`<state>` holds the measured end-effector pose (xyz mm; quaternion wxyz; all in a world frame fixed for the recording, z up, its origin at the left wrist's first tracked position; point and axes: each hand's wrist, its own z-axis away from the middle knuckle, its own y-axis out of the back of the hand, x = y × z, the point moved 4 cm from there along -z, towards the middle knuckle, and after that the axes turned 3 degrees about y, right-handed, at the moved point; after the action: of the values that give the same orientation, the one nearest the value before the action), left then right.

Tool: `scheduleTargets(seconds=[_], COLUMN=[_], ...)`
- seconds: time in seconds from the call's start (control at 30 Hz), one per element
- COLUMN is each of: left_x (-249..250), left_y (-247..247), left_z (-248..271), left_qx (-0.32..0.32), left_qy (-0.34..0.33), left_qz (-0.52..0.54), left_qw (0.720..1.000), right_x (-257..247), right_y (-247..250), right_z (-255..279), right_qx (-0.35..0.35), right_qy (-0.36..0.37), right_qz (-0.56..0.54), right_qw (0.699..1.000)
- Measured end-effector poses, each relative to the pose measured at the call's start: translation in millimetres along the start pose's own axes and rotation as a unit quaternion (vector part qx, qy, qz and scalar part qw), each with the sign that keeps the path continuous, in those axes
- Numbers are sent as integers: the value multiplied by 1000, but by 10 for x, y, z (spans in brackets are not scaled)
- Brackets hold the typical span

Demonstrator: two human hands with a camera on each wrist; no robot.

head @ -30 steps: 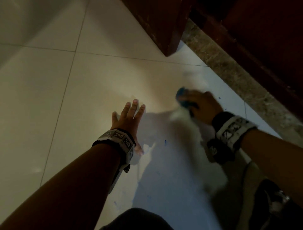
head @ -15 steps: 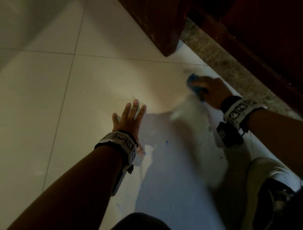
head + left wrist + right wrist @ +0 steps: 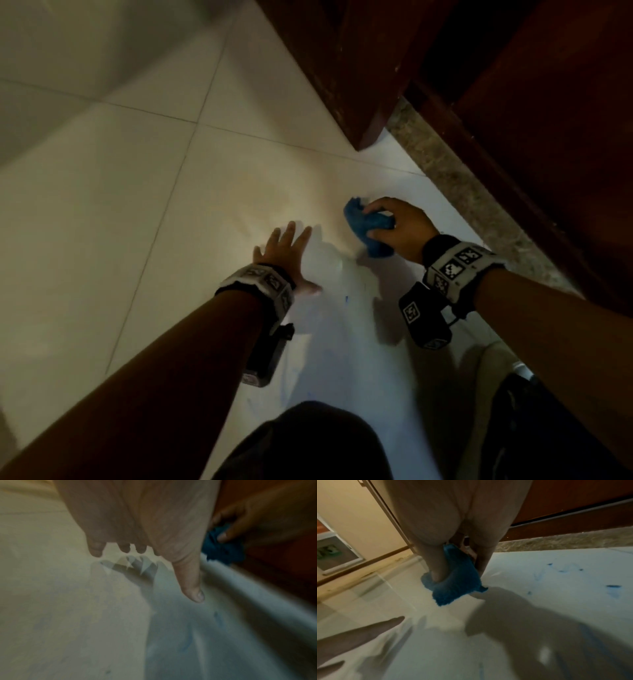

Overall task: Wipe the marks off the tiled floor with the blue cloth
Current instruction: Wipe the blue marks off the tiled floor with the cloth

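My right hand (image 3: 394,228) grips a bunched blue cloth (image 3: 368,228) and holds it against the white tiled floor (image 3: 171,222). From the right wrist the cloth (image 3: 455,582) shows between thumb and fingers. Blue marks (image 3: 613,586) dot the tile to its right, and one small blue mark (image 3: 346,299) lies between my two hands. My left hand (image 3: 284,253) lies flat on the floor, fingers straight and spread, left of the cloth. In the left wrist view that hand (image 3: 145,534) hangs over its own reflection, with the cloth (image 3: 221,550) at the right.
A dark red wooden cabinet (image 3: 359,68) stands at the top right, above a speckled stone kerb (image 3: 455,185) along the floor's right edge. My dark-clad knee (image 3: 308,442) is at the bottom. Open tile stretches to the left.
The right hand swept the cloth away toward the kerb, then back toward the left hand. The left hand has stayed flat on the floor.
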<state>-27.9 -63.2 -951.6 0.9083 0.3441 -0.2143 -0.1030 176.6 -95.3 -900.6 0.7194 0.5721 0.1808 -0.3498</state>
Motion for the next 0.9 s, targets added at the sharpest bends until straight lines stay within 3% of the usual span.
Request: scheduleTargets(seconds=[0.1,0.2,0.33,0.43,0.5,0.67,0.73,0.8,0.83,0.9], left_x=[-92,-147,-240,-358,-467,-780,-862,-961,-999,-1039], left_y=[294,568,679,652,620,472,323,52,-59,-182], left_z=[168,322,436,468,467,452,398,348,344,314], left_qx=[58,126,193,207,212,253,206,84,43,27], left_qy=[-37,-82,-105,-94,-69,-12,16,74,93,99], left_qz=[135,181,268,300,307,288,187,53,6,-33], left_qw=[989,972,938,926,925,924,960,992,995,994], right_x=[-321,-618,-816,-843,-811,-654,-619,-528,-472,-365], right_y=[-156,-299,-450,-544,-572,-501,-539,-601,-630,-656], right_z=[-36,-74,-93,-106,-140,-249,-269,-302,-309,-327], right_qx=[-44,-79,-118,-135,-125,1,10,15,19,35], right_qy=[12,59,93,96,85,33,23,2,-14,-49], right_qz=[-97,-175,-195,-221,-235,-212,-195,-173,-163,-144], right_qw=[994,980,969,961,960,977,980,985,986,988])
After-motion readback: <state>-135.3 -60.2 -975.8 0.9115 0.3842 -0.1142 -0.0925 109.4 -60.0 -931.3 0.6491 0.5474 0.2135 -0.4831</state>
